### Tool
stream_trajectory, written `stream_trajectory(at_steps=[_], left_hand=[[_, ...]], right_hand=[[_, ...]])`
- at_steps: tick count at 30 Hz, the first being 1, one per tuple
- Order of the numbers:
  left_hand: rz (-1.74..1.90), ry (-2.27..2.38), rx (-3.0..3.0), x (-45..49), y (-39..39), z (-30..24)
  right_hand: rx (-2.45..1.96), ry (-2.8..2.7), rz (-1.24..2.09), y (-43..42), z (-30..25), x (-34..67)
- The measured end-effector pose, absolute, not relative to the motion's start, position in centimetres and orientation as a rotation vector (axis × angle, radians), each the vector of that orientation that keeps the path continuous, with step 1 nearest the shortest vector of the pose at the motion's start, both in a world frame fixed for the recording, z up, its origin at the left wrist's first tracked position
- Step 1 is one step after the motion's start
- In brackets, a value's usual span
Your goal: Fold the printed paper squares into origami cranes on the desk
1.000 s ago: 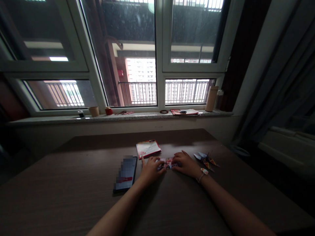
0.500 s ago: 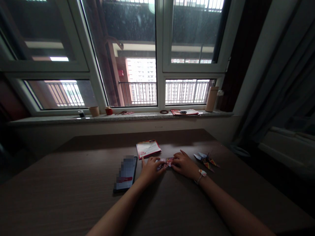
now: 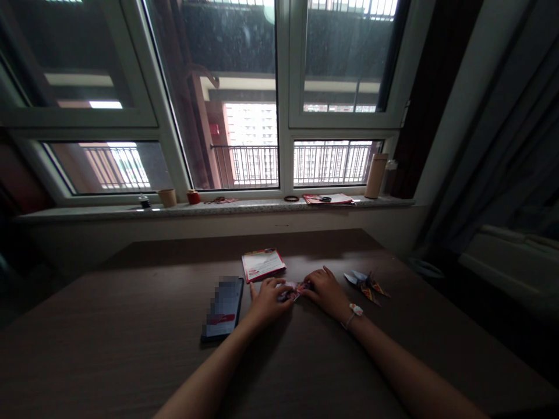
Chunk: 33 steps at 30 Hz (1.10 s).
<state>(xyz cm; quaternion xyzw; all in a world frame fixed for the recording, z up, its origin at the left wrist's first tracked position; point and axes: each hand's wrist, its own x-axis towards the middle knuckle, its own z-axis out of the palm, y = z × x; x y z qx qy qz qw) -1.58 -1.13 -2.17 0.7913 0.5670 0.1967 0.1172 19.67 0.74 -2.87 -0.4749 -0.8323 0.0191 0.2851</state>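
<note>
Gripping the patterned paper (image 3: 299, 288) on the tabletop (image 3: 131, 326), the left hand (image 3: 269, 299) at its nine o'clock and right hand (image 3: 325, 291) at three are pinching its ends, edges probably being the safest hold on light, easily creased stock.

- Table (image 3: 131, 314): dark brown, wood-grained, with a soft sheen toward the far edge.
- Phone (image 3: 225, 311): screen up, just left of the left hand (image 3: 268, 299).
- Cards (image 3: 263, 265): white with red edging, just beyond that hand.
- Paper (image 3: 300, 288): small, pink and red, touched by both hands.
- Folded papers (image 3: 365, 285): pointed, pale and red-yellow, right of the right hand (image 3: 324, 291), apart from it.
</note>
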Motion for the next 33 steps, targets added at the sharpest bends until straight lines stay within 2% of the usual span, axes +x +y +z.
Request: stream_trajectory(at_steps=[10,23,33], left_hand=[[0.5,1.654,2.332,-1.7,-0.9,-2.2],[0.51,1.644,2.315,-1.8,-0.9,-2.1],[0.494,1.693,2.323,-1.5,-1.4,-1.6]], right_hand=[[-1.405,-2.194,0.024,0.9,-3.2,19.3],[-1.216,-2.291,0.242,1.4,-2.9,21.0],[-1.384,-2.234,0.061,1.0,-3.3,19.4]])
